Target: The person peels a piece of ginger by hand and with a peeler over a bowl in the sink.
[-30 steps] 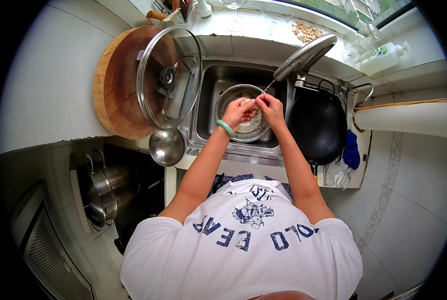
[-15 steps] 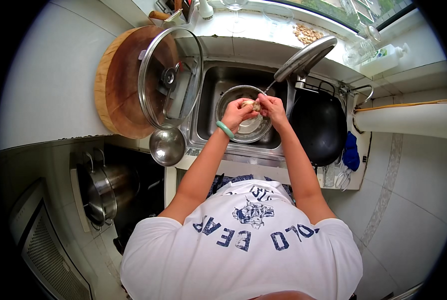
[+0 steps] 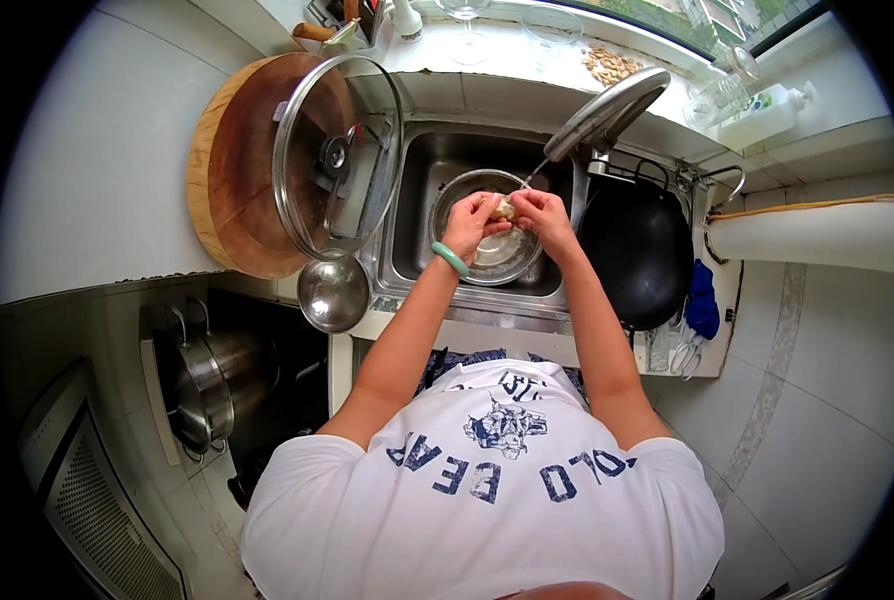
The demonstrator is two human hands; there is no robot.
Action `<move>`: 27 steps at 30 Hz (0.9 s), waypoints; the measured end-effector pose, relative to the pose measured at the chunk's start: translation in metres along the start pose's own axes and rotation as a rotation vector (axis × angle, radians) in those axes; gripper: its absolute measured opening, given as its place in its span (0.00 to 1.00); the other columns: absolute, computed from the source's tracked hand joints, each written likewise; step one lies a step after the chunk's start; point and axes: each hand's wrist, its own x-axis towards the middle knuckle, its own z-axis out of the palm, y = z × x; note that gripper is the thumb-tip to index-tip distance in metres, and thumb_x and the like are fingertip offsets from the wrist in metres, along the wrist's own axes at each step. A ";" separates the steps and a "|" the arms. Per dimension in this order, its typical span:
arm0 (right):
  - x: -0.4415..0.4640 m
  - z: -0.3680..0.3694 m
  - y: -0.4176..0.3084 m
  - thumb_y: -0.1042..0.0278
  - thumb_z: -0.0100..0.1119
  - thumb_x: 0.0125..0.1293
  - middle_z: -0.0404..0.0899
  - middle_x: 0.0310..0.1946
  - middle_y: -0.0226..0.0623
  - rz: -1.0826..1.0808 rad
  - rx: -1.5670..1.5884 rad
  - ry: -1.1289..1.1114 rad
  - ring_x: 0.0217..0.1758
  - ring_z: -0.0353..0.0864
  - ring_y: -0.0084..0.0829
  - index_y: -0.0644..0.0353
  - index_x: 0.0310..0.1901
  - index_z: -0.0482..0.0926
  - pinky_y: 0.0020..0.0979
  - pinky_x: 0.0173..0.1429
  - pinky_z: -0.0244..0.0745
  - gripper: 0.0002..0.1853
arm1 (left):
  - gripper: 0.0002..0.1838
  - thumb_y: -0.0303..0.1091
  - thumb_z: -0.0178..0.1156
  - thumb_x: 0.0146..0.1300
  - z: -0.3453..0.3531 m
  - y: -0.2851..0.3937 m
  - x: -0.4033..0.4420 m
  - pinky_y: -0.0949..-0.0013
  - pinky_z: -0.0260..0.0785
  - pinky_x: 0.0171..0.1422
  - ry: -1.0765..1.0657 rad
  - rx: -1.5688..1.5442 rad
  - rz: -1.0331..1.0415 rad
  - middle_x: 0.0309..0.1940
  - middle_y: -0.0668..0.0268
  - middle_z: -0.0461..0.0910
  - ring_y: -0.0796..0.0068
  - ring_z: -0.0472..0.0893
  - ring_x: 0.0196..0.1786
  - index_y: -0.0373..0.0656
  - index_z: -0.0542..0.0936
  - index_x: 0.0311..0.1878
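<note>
Over a round metal bowl [image 3: 507, 270] in the sink [image 3: 416, 190], my left hand [image 3: 472, 224] grips a small pale, brownish lump [image 3: 505, 208]. A green bangle [image 3: 450, 259] circles the left wrist. My right hand [image 3: 547, 222] pinches the other side of the same lump, fingertips close to those of the left. The lump is too small to name. A thin stream of water runs from the faucet [image 3: 607, 112] just behind the hands into the bowl.
Left of the sink stand a glass lid [image 3: 285, 160], a round wooden board [image 3: 207, 170] and a metal bowl [image 3: 334, 293]. A black wok [image 3: 637, 250] lies at the right. Small brown pieces [image 3: 610, 65], glasses and a bottle [image 3: 767, 117] line the sill.
Both hands have turned slightly around the lump, and more of it shows between the fingers than a second ago. They stay over the bowl.
</note>
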 end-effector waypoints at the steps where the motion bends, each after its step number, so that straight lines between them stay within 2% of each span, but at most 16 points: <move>1: -0.001 0.003 0.000 0.72 0.55 0.62 0.76 0.28 0.27 -0.044 -0.129 0.018 0.26 0.69 0.14 0.64 0.39 0.77 0.16 0.31 0.65 0.07 | 0.12 0.38 0.51 0.66 0.000 -0.001 0.001 0.80 0.75 0.38 0.004 0.014 0.018 0.33 0.67 0.77 0.81 0.78 0.33 0.38 0.75 0.41; 2: -0.001 0.005 -0.001 0.73 0.55 0.62 0.76 0.30 0.28 -0.088 -0.258 0.036 0.27 0.70 0.14 0.64 0.40 0.77 0.16 0.32 0.66 0.07 | 0.12 0.38 0.51 0.66 -0.001 -0.003 0.002 0.80 0.75 0.38 0.003 0.015 0.017 0.33 0.67 0.77 0.81 0.78 0.33 0.38 0.75 0.41; 3: 0.000 0.003 0.002 0.73 0.55 0.62 0.76 0.30 0.28 -0.089 -0.258 0.037 0.27 0.70 0.14 0.64 0.40 0.77 0.16 0.32 0.66 0.07 | 0.12 0.38 0.52 0.65 -0.002 -0.004 0.003 0.80 0.74 0.38 0.031 0.054 0.022 0.32 0.68 0.77 0.82 0.77 0.32 0.38 0.75 0.41; 6: 0.004 -0.002 0.008 0.73 0.56 0.61 0.77 0.32 0.28 -0.133 -0.173 0.043 0.30 0.73 0.15 0.64 0.42 0.77 0.16 0.35 0.69 0.08 | 0.13 0.39 0.52 0.65 -0.006 -0.006 0.005 0.80 0.74 0.38 0.059 0.054 0.029 0.33 0.68 0.77 0.82 0.77 0.33 0.37 0.76 0.43; 8: 0.002 0.000 0.008 0.72 0.57 0.60 0.79 0.32 0.30 -0.178 -0.080 0.124 0.32 0.75 0.17 0.65 0.40 0.79 0.18 0.35 0.69 0.08 | 0.14 0.39 0.53 0.65 -0.007 -0.007 0.006 0.80 0.73 0.38 0.059 0.015 0.028 0.33 0.68 0.77 0.82 0.77 0.34 0.37 0.76 0.44; 12: -0.001 0.007 0.003 0.70 0.61 0.57 0.79 0.31 0.30 -0.115 -0.129 0.214 0.32 0.75 0.17 0.64 0.38 0.79 0.18 0.35 0.69 0.09 | 0.14 0.36 0.52 0.65 0.001 -0.007 0.002 0.77 0.73 0.45 0.019 -0.090 0.111 0.37 0.64 0.78 0.78 0.78 0.40 0.34 0.75 0.45; 15: 0.002 0.010 0.008 0.67 0.69 0.50 0.80 0.28 0.30 -0.137 -0.315 0.266 0.29 0.76 0.17 0.64 0.34 0.79 0.19 0.33 0.70 0.13 | 0.13 0.32 0.51 0.65 0.007 -0.003 -0.004 0.74 0.72 0.51 -0.022 -0.103 0.129 0.40 0.61 0.78 0.75 0.78 0.43 0.33 0.75 0.46; 19: 0.000 0.011 0.010 0.71 0.68 0.50 0.80 0.28 0.31 -0.201 -0.286 0.280 0.31 0.77 0.18 0.65 0.34 0.79 0.19 0.36 0.72 0.11 | 0.11 0.27 0.49 0.64 0.007 0.000 -0.005 0.71 0.71 0.54 -0.032 -0.118 0.112 0.43 0.59 0.77 0.73 0.78 0.44 0.31 0.75 0.45; 21: -0.003 0.012 0.006 0.77 0.62 0.54 0.80 0.33 0.33 -0.198 -0.259 0.231 0.36 0.78 0.20 0.67 0.37 0.79 0.20 0.41 0.73 0.08 | 0.11 0.27 0.49 0.63 0.005 -0.004 -0.004 0.70 0.71 0.55 -0.013 -0.135 0.122 0.43 0.59 0.77 0.72 0.78 0.45 0.31 0.74 0.45; 27: -0.005 0.013 0.006 0.79 0.58 0.55 0.81 0.35 0.36 -0.233 -0.228 0.192 0.37 0.78 0.22 0.68 0.41 0.79 0.21 0.44 0.73 0.10 | 0.11 0.27 0.49 0.63 0.003 -0.010 -0.002 0.69 0.72 0.54 0.056 -0.195 0.143 0.42 0.59 0.77 0.71 0.77 0.45 0.31 0.74 0.45</move>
